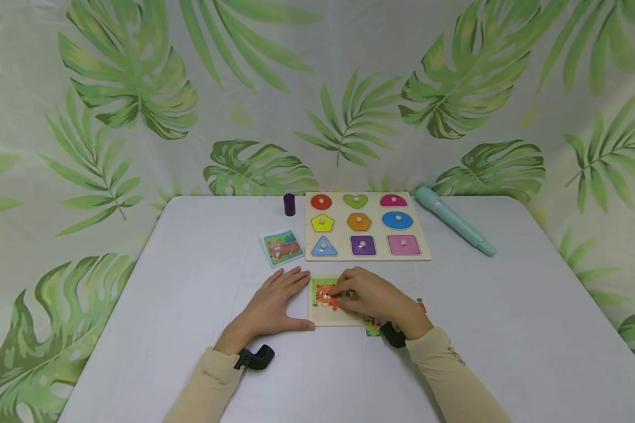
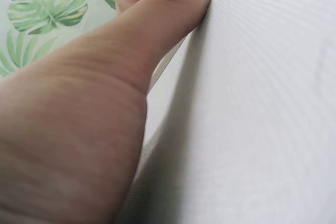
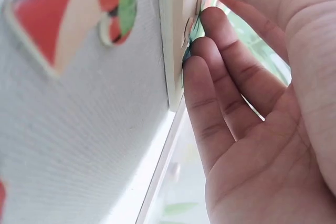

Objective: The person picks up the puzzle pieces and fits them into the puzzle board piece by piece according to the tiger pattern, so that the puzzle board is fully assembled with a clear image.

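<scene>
On the white table (image 1: 164, 329), we saw the left hand (image 1: 275, 302) spread wide against the left edge of the nearly square puzzle board (image 1: 329, 319). The right hand (image 1: 376, 295), nearer the loose pieces (image 1: 372, 327) by its wrist, had its fingers bunched narrowly over the board's orange animal (image 1: 324, 292), though we could not tell whether they pinched a piece.

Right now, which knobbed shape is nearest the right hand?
The purple square: middle of the board's near row, just beyond the right hand. The blue triangle and pink rectangle flank it; the other six sit farther back.
</scene>
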A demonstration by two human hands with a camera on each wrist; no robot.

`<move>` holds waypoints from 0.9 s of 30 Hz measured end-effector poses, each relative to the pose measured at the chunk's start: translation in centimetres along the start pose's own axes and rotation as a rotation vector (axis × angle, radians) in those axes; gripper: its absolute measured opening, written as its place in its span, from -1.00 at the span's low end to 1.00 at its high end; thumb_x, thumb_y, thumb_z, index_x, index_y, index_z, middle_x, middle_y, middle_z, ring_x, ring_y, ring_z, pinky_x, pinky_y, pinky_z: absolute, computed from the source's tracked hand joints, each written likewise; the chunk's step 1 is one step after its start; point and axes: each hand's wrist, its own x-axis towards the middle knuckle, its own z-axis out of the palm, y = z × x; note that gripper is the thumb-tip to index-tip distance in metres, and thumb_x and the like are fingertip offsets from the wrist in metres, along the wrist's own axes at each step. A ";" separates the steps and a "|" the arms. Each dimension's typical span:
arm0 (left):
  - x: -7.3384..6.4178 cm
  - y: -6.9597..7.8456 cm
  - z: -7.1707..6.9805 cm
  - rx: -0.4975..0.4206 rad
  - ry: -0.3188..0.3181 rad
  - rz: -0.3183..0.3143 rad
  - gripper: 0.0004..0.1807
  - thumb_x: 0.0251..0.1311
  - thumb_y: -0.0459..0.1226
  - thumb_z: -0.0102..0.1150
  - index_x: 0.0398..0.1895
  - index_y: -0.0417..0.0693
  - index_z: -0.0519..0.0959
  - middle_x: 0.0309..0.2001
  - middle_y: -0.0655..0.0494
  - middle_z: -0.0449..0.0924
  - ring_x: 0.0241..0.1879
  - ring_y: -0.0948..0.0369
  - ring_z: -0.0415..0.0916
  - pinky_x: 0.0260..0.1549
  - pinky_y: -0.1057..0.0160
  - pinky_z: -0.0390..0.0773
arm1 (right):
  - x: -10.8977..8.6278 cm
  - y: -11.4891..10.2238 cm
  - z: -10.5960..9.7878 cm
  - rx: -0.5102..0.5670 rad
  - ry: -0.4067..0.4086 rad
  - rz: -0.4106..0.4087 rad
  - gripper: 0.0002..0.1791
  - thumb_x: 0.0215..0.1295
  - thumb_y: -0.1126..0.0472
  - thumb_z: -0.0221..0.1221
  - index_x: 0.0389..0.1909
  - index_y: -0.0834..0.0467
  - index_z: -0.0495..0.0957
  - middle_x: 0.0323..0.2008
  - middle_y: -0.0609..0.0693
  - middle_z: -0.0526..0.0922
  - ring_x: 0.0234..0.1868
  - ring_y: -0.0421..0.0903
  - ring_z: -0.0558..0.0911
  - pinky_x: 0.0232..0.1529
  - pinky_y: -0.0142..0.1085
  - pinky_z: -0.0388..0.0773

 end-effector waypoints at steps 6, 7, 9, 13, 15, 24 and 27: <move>0.0 -0.2 0.2 -0.003 -0.005 -0.006 0.18 0.01 0.40 0.37 0.59 -0.04 0.25 0.59 0.13 0.23 0.64 0.13 -0.02 0.65 -0.01 -0.13 | -0.1 0.0 0.0 -0.010 -0.004 -0.009 -0.61 0.32 0.04 0.40 0.16 -0.05 0.72 -0.02 -0.13 0.68 0.00 -0.16 0.56 0.13 -0.17 0.65; 0.0 -0.2 0.2 -0.002 -0.007 -0.008 0.18 0.01 0.40 0.37 0.60 -0.04 0.25 0.59 0.14 0.23 0.64 0.14 -0.02 0.65 0.00 -0.13 | -0.1 0.1 -0.1 -0.014 -0.006 -0.013 -0.58 0.33 0.03 0.40 0.19 -0.04 0.71 -0.01 -0.13 0.69 0.00 -0.16 0.56 0.11 -0.19 0.65; 0.0 -0.2 0.2 -0.002 -0.006 -0.009 0.18 0.01 0.40 0.37 0.60 -0.03 0.25 0.59 0.14 0.23 0.64 0.14 -0.02 0.65 0.00 -0.13 | -0.2 0.1 -0.1 -0.017 -0.009 -0.020 -0.54 0.32 0.00 0.39 0.23 -0.05 0.68 0.02 -0.12 0.70 0.01 -0.16 0.57 0.10 -0.20 0.66; 0.0 -0.1 0.2 -0.003 -0.002 -0.007 0.17 0.00 0.40 0.37 0.59 -0.03 0.26 0.58 0.14 0.24 0.63 0.13 -0.01 0.65 -0.01 -0.12 | -0.3 0.0 -0.4 0.004 -0.013 -0.020 -0.53 0.32 0.00 0.40 0.23 -0.06 0.67 0.04 -0.13 0.71 0.01 -0.18 0.57 0.10 -0.21 0.66; 0.0 -0.1 0.1 -0.007 0.000 -0.006 0.17 0.00 0.40 0.37 0.59 -0.03 0.27 0.58 0.13 0.24 0.63 0.12 0.00 0.65 -0.03 -0.11 | -0.5 0.0 -0.5 0.023 -0.013 -0.009 -0.53 0.31 0.01 0.41 0.23 -0.07 0.68 0.04 -0.15 0.71 0.02 -0.19 0.57 0.13 -0.21 0.66; 0.0 -0.1 0.2 -0.005 0.000 -0.010 0.18 0.00 0.39 0.39 0.59 -0.04 0.25 0.59 0.13 0.23 0.63 0.12 -0.01 0.65 -0.02 -0.11 | -1.4 -0.4 -1.4 0.049 -0.009 0.030 -0.53 0.31 0.01 0.41 0.23 -0.05 0.67 0.09 -0.14 0.71 0.11 -0.14 0.58 0.22 -0.12 0.64; 0.0 -0.1 0.2 0.000 -0.004 -0.014 0.18 0.00 0.39 0.38 0.60 -0.02 0.24 0.59 0.14 0.22 0.64 0.14 -0.02 0.65 0.00 -0.13 | -1.7 -0.5 -1.7 0.040 -0.002 0.021 -0.53 0.32 0.02 0.39 0.24 -0.03 0.66 0.11 -0.13 0.70 0.13 -0.12 0.58 0.24 -0.10 0.63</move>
